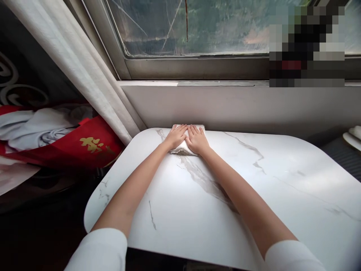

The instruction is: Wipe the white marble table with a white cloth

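A folded white cloth [184, 149] lies on the white marbled table [169, 203], close to its far edge by the wall. My left hand [176, 136] rests palm down on the cloth's left part, fingers stretched forward. On the right part, my right hand [196, 140] presses flat in the same way, its fingers a little spread. The two hands are side by side and nearly touching at the thumbs. Both arms reach straight out across the tabletop. Most of the cloth's middle is hidden under the hands.
A window [191, 30] sits above the wall behind the table. At the left hang a pale curtain [70, 64] and a red bag [96, 145] with gold print, holding light fabric. A white plate-like object [352, 140] stands at the far right on a dark ribbed surface.
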Demonstrator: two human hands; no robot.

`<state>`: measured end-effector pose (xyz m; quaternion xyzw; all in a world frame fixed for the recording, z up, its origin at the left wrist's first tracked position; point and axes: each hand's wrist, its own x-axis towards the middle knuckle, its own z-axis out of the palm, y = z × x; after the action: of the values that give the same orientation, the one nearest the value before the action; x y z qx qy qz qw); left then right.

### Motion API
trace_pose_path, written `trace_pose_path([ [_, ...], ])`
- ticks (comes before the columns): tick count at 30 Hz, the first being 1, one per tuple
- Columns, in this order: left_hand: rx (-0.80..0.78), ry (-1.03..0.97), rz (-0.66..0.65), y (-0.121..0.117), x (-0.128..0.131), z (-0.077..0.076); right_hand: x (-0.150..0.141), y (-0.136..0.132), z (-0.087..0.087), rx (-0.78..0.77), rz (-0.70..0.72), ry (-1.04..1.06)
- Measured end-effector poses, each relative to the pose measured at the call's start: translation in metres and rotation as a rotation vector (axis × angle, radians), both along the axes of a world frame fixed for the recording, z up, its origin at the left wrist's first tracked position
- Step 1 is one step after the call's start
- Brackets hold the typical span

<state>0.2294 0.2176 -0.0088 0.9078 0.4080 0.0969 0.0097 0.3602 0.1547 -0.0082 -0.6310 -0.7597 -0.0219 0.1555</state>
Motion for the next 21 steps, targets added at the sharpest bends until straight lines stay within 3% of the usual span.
trace_pose_path([
  [6,0.008,0.015,-0.032,-0.033,-0.017,0.004,-0.011,-0.030,0.001,-0.002,0.031,-0.006],
  [10,-0.014,-0.004,-0.083,-0.083,-0.053,0.008,-0.043,-0.081,-0.001,0.048,0.048,0.014],
  [15,-0.017,-0.058,-0.169,-0.158,-0.116,0.012,-0.097,-0.157,0.004,0.083,0.119,0.049],
  [18,-0.011,-0.028,-0.102,-0.197,-0.150,0.014,-0.123,-0.185,0.012,0.040,0.226,0.063],
  [21,0.025,0.003,0.080,-0.224,-0.177,0.012,-0.143,-0.195,0.018,-0.005,0.324,0.078],
])
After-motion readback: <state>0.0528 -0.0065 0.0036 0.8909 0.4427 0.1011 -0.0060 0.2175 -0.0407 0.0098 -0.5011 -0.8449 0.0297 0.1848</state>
